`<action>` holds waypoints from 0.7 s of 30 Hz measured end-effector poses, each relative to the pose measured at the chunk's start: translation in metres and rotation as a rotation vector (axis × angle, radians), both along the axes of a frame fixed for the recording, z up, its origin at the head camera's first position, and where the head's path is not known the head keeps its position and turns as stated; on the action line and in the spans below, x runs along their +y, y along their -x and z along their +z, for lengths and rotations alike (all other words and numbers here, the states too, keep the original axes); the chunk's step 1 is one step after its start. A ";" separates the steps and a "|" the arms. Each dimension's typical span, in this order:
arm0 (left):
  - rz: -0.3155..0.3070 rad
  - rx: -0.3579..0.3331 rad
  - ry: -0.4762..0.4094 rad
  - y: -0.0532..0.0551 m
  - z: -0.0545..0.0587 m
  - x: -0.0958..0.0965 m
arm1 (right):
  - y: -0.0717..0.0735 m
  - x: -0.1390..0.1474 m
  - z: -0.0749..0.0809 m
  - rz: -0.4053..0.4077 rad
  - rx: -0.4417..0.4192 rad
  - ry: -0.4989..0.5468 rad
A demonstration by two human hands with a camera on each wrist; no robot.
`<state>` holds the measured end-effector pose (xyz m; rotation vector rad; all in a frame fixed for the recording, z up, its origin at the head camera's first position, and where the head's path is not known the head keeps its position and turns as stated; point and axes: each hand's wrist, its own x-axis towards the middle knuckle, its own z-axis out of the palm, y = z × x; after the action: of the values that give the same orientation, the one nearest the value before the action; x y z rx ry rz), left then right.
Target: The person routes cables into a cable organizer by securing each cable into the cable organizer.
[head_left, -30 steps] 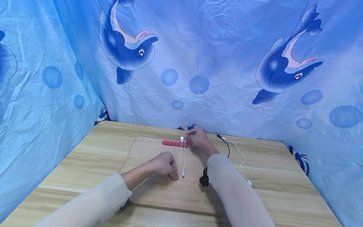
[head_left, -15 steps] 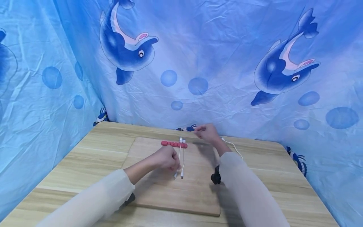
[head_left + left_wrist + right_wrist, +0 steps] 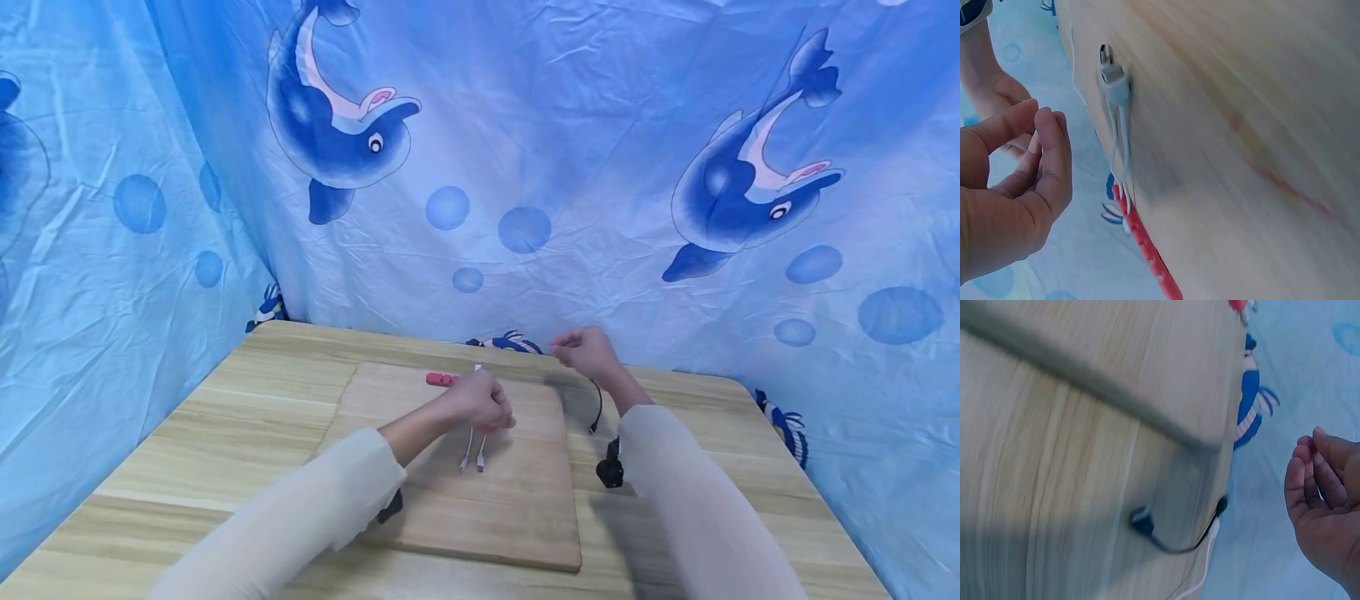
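Note:
My left hand (image 3: 483,402) hovers over the wooden board, overlapping two white USB cables (image 3: 481,460) in the head view. Its fingers curl loosely, thumb tip near the index fingertip, with nothing between them in the left wrist view. The cables' small plugs (image 3: 1115,84) lie side by side there, and their cords run into the slots of a red cable-holder strip (image 3: 1147,247). Beyond the board's far right corner, my right hand (image 3: 588,352) is raised above a short black cable (image 3: 1175,552). Its fingers are loosely bent and hold nothing.
The board (image 3: 510,517) lies on a wood-grain table (image 3: 187,467). Another white cable (image 3: 1209,559) lies by the black one near the table's far edge, largely hidden by the right arm in the head view. A blue dolphin-print curtain (image 3: 487,208) hangs behind.
My right hand has moved off the red strip to the right, over the black cable. My left hand has left a white cable's lower end and moved up and right across the cables.

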<state>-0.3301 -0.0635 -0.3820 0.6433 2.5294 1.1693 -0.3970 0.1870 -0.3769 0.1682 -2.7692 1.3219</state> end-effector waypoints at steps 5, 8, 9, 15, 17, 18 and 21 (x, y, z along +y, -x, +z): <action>0.005 -0.018 -0.016 0.006 0.001 0.022 | -0.004 0.020 -0.001 -0.007 0.011 -0.039; 0.017 -0.032 -0.010 0.010 0.001 0.036 | -0.004 0.032 -0.003 -0.014 0.024 -0.076; 0.016 -0.031 0.001 0.012 0.000 0.040 | -0.003 0.035 -0.004 -0.015 0.028 -0.092; -0.027 0.033 0.084 0.020 0.002 0.062 | -0.003 0.054 -0.009 -0.015 0.065 -0.179; -0.038 0.049 0.072 0.022 0.002 0.069 | -0.005 0.059 -0.009 -0.002 0.078 -0.203; -0.043 0.056 0.055 0.024 0.001 0.073 | -0.005 0.061 -0.010 -0.001 0.079 -0.211; -0.050 0.070 0.019 0.028 -0.003 0.083 | -0.006 0.067 -0.010 -0.004 0.073 -0.233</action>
<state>-0.3582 0.0195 -0.3854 0.7505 2.5627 1.1228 -0.3911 0.2540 -0.3867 0.2182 -2.8511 0.9681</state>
